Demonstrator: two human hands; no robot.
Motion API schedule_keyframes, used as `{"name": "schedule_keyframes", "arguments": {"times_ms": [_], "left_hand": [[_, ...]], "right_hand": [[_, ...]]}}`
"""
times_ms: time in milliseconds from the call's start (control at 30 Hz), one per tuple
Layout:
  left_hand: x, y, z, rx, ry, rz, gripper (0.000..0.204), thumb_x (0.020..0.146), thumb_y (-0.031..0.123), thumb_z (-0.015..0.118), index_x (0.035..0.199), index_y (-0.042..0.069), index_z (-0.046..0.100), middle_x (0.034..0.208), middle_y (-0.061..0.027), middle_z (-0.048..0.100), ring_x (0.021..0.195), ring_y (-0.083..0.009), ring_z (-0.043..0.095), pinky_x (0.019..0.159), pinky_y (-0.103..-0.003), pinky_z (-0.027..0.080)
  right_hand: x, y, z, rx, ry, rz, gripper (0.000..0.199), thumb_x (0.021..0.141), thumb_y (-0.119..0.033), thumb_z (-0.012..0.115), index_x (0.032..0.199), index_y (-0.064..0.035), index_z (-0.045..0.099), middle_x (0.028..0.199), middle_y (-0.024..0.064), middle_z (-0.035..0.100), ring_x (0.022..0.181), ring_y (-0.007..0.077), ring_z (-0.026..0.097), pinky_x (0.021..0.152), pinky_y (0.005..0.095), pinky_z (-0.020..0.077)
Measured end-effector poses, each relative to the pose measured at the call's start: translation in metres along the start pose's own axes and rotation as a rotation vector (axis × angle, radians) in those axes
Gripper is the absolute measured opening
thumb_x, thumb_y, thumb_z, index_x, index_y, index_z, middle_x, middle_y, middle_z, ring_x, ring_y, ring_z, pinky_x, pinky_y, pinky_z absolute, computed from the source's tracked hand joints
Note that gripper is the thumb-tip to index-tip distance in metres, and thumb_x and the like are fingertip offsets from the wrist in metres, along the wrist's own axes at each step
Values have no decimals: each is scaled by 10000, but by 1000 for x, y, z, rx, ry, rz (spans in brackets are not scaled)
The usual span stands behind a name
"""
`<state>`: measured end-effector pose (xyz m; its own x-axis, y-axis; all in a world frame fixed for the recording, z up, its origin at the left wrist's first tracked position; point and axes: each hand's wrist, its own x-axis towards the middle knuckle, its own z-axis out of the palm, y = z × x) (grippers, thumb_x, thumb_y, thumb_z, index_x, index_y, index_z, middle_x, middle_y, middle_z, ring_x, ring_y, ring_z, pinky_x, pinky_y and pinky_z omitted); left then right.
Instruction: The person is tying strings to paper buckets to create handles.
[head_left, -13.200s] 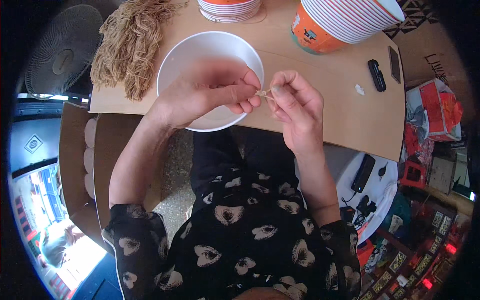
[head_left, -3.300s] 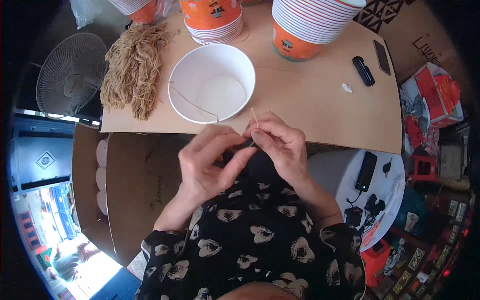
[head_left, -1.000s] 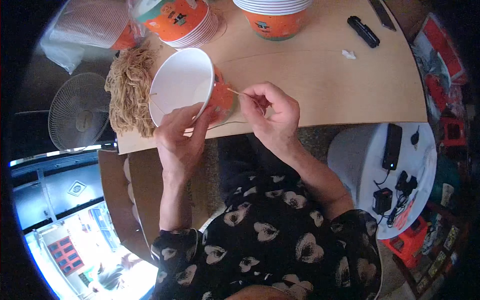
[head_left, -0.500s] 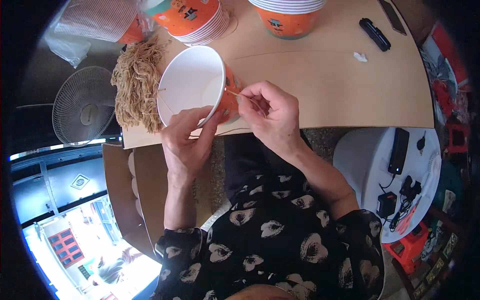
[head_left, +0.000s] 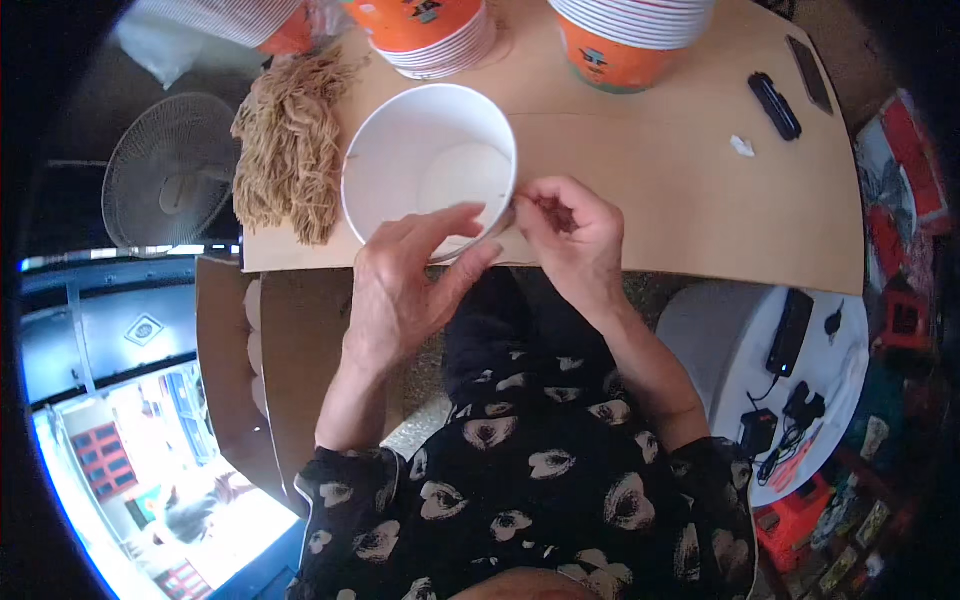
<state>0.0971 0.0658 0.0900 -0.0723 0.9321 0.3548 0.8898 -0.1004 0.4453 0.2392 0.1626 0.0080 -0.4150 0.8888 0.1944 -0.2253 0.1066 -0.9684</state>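
A white-lined paper bucket (head_left: pixel 400 150) with its open top facing me is at the table's near edge. A small brown bit shows at a hole on its left wall, another inside its right wall. My left hand (head_left: pixel 410 275) is at the near rim, fingers stretched over the inside and thumb apart outside. Against the outer right side, my right hand (head_left: pixel 575 235) is closed in a pinch on a thin brown cord, mostly hidden by the fingers. A thick bundle of tan cords (head_left: pixel 290 150) lies left of the bucket.
Stacked orange buckets (head_left: pixel 625 55) and another orange stack (head_left: pixel 430 30) stand at the back. A black folded tool-like object (head_left: pixel 775 105), a phone-like slab (head_left: pixel 808 75) and a white scrap (head_left: pixel 742 146) lie right. A fan (head_left: pixel 175 175) is left, a cardboard box (head_left: pixel 310 360) below.
The bucket has moved right in view and shows more of its inside. My left fingers have loosened from the rim and spread. My right hand has come close against the bucket's side.
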Motion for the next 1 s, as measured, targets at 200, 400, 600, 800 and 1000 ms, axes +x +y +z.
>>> {"name": "schedule_keyframes", "arguments": {"times_ms": [200, 400, 600, 800, 1000], "left_hand": [[28, -4, 2, -216, -86, -78, 270, 895, 97, 611, 1155, 25, 618, 843, -246, 654, 792, -410, 651, 674, -454, 524], [29, -10, 2, -348, -95, -42, 133, 850, 82, 647, 958, 25, 702, 813, -212, 669, 769, -383, 666, 685, -435, 531], [27, -17, -3, -449, -156, -68, 137, 808, 56, 679, 939, 31, 711, 805, -172, 687, 754, -338, 684, 681, -391, 537], [33, -23, -1, -375, -145, 64, 103, 798, 57, 679, 890, 33, 716, 787, -146, 689, 728, -319, 683, 681, -379, 541], [29, -24, -3, -483, -138, -98, 94, 802, 48, 660, 877, 14, 705, 746, -149, 685, 682, -279, 692, 650, -357, 545]], "right_hand": [[-3, -5, -4, 81, -27, 106, 65, 908, 13, 643, 967, 36, 656, 847, -6, 647, 743, 30, 577, 665, 166, 454], [-4, -4, -5, 18, -23, 89, 70, 899, -4, 657, 960, 28, 664, 811, -25, 641, 695, 3, 544, 606, 159, 428], [-7, -10, -4, 36, -55, 104, 63, 903, -4, 651, 953, 34, 652, 812, -29, 623, 689, 3, 528, 606, 157, 420], [-7, -11, -5, 20, -71, 86, 76, 913, -16, 646, 968, 36, 645, 825, -29, 615, 709, 8, 534, 624, 163, 427], [-10, -14, -8, -78, -113, 74, 81, 916, -33, 654, 973, 24, 645, 808, -45, 601, 674, -11, 495, 574, 147, 387]]}}
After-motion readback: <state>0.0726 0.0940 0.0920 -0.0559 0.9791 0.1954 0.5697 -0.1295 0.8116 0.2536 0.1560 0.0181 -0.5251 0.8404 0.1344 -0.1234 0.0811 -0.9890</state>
